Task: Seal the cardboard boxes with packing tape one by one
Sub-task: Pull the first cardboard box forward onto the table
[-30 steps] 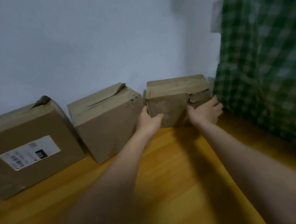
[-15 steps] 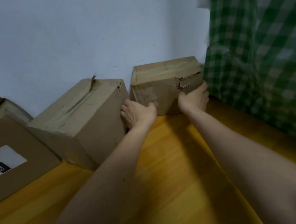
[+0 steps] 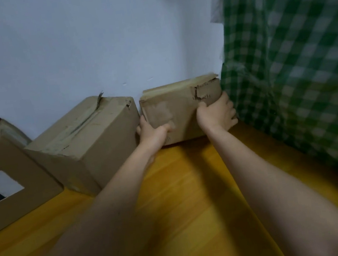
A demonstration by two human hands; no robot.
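Three cardboard boxes stand in a row against the wall on a wooden floor. The small right box (image 3: 180,113) has a torn upper right corner and old tape along its top. My left hand (image 3: 153,132) grips its lower left corner, thumb on the front face. My right hand (image 3: 217,112) grips its right side, thumb just below the tear. The box looks slightly tilted, its bottom edge close to the floor. The middle box (image 3: 85,138) has worn tape over its top seam. The left box (image 3: 9,181) carries a white label. No tape roll is in view.
A green checked cloth (image 3: 297,63) hangs on the right, touching the small box's right side. The pale wall (image 3: 88,41) runs right behind the boxes. The yellow wooden floor (image 3: 193,189) stretches toward me between my arms.
Both hands have closed more firmly around the small box; the right thumb has come onto its front face. The box appears a little tilted. The view has shifted right and closer.
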